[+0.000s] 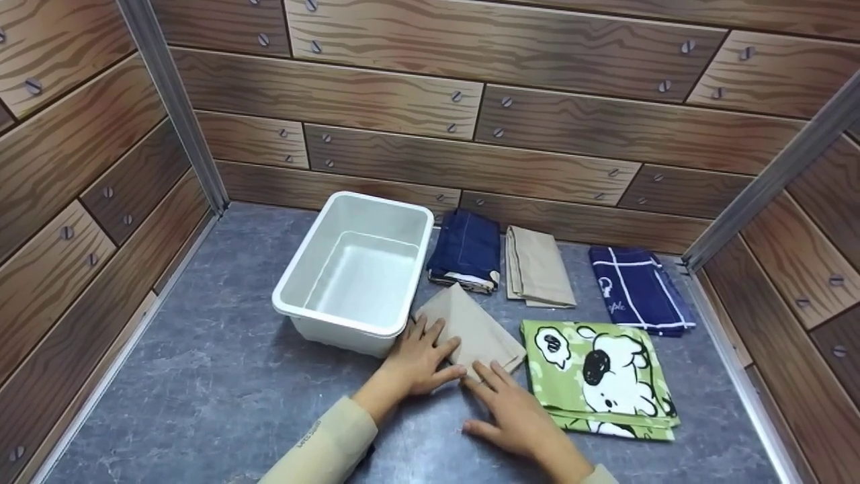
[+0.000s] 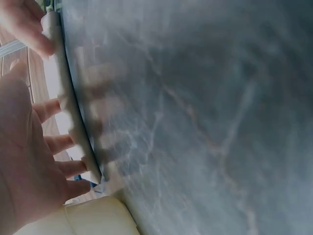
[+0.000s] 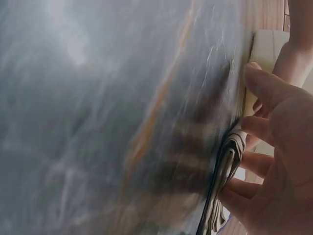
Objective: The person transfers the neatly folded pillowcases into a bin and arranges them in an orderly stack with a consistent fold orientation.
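A folded beige cloth [image 1: 474,329] lies turned at an angle on the grey table, just right of a white plastic tub [image 1: 356,323]. My left hand [image 1: 420,359] rests on its left side with spread fingers, close to the tub's front corner. The right hand [image 1: 507,410] touches the near corner with its fingertips, the thumb held apart. In the left wrist view the left fingers [image 2: 58,142] lie along the cloth's edge [image 2: 73,105]. Stacked fold layers of the cloth [image 3: 229,159] show beside the right fingers in the right wrist view.
Behind the cloth lie a folded navy cloth [image 1: 467,245] and another folded beige cloth [image 1: 537,265]. Farther right is a navy cloth with white lines [image 1: 641,289]. A green cloth with cartoon dogs [image 1: 564,390] lies beside the right hand. Wood-patterned walls [image 1: 403,154] enclose the table.
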Tool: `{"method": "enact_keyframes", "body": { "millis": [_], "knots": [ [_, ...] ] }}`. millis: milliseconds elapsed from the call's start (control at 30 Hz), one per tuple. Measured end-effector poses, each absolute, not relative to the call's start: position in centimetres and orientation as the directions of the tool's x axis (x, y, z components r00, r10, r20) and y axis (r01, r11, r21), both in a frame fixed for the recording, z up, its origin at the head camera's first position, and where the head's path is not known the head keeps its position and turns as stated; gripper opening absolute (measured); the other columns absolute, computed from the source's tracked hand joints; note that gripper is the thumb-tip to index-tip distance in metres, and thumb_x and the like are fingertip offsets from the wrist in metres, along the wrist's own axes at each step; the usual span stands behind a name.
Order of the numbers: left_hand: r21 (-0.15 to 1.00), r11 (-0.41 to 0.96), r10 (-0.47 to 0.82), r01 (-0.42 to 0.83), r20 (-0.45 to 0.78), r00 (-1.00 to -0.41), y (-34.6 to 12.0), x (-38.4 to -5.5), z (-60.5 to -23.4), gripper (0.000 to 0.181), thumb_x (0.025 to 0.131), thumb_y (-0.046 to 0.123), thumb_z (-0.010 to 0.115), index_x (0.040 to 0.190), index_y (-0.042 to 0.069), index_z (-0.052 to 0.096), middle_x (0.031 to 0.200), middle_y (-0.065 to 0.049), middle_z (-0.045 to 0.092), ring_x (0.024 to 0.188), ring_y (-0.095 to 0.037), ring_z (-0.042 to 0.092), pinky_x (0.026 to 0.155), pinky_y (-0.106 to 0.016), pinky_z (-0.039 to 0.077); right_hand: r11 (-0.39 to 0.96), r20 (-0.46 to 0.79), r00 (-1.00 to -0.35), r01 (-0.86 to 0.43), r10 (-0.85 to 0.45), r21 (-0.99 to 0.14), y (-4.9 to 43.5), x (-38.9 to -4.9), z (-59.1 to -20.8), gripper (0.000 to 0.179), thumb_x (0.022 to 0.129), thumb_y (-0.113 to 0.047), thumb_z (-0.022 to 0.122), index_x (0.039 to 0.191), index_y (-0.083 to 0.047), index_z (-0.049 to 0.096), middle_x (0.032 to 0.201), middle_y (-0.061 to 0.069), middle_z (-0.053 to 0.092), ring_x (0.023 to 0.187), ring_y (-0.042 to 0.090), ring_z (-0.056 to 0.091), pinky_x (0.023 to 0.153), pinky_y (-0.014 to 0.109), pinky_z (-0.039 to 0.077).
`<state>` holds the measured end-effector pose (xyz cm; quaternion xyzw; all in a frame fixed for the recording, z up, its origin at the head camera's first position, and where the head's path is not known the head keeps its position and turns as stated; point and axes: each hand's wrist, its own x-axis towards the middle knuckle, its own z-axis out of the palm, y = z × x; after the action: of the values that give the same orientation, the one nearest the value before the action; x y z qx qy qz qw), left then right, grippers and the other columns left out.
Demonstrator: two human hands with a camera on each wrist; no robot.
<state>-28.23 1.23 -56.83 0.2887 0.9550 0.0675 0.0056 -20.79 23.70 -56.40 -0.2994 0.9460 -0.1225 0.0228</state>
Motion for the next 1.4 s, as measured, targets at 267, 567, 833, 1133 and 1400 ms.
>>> {"method": "enact_keyframes", "body": {
  "millis": [267, 567, 833, 1133, 1400],
  "knots": [
    [0.161, 0.813, 0.563, 0.560, 0.032, -0.826, 1.0, -27.3, -56.6, 0.073, 0.094, 0.075, 0.033, 0.150, 0.030, 0.046, 0.158, -0.014, 0.037, 0.144, -0.045, 0.031, 0.117, -0.061, 0.024, 0.805, 0.068, -0.832, -0.550, -0.550, -0.223, 24.8, -21.2, -56.6, 0.077, 0.087, -0.058, 0.066, 0.150, -0.018, 0.046, 0.155, 0.013, 0.041, 0.142, 0.049, 0.032, 0.110, 0.064, 0.034],
    [0.094, 0.809, 0.578, 0.580, 0.051, -0.815, 0.9, -26.0, -55.9, 0.073, 0.092, 0.075, 0.039, 0.148, 0.029, 0.050, 0.148, -0.014, 0.048, 0.134, -0.041, 0.043, 0.116, -0.060, 0.026, 0.834, 0.103, -0.862, -0.507, -0.496, -0.218, 25.9, -21.9, -56.2, 0.071, 0.086, -0.055, 0.069, 0.143, -0.015, 0.054, 0.152, 0.021, 0.043, 0.141, 0.048, 0.034, 0.113, 0.062, 0.032],
    [0.074, 0.798, 0.592, 0.598, 0.085, -0.801, 0.8, -25.9, -55.8, 0.073, 0.091, 0.076, 0.038, 0.145, 0.029, 0.052, 0.145, -0.012, 0.050, 0.136, -0.041, 0.040, 0.117, -0.059, 0.026, 0.862, 0.098, -0.886, -0.463, -0.452, -0.208, 25.9, -21.8, -56.0, 0.074, 0.084, -0.053, 0.072, 0.145, -0.015, 0.053, 0.155, 0.020, 0.040, 0.142, 0.046, 0.033, 0.115, 0.060, 0.031],
    [0.168, 0.811, 0.567, 0.560, 0.007, -0.824, 0.1, -26.6, -56.3, 0.076, 0.090, 0.076, 0.040, 0.151, 0.031, 0.044, 0.160, -0.016, 0.032, 0.148, -0.045, 0.021, 0.121, -0.060, 0.015, 0.832, 0.039, -0.857, -0.508, -0.513, -0.220, 24.4, -20.8, -56.1, 0.081, 0.086, -0.060, 0.066, 0.150, -0.015, 0.045, 0.159, 0.019, 0.033, 0.144, 0.049, 0.028, 0.112, 0.065, 0.031],
    [0.140, 0.814, 0.570, 0.564, -0.009, -0.821, 0.3, -26.0, -56.4, 0.076, 0.090, 0.077, 0.039, 0.152, 0.032, 0.042, 0.160, -0.016, 0.033, 0.147, -0.044, 0.025, 0.120, -0.060, 0.019, 0.839, 0.043, -0.862, -0.502, -0.505, -0.211, 24.7, -21.1, -56.4, 0.085, 0.087, -0.056, 0.068, 0.149, -0.004, 0.044, 0.157, 0.024, 0.033, 0.144, 0.047, 0.028, 0.116, 0.062, 0.027]
  ]
}}
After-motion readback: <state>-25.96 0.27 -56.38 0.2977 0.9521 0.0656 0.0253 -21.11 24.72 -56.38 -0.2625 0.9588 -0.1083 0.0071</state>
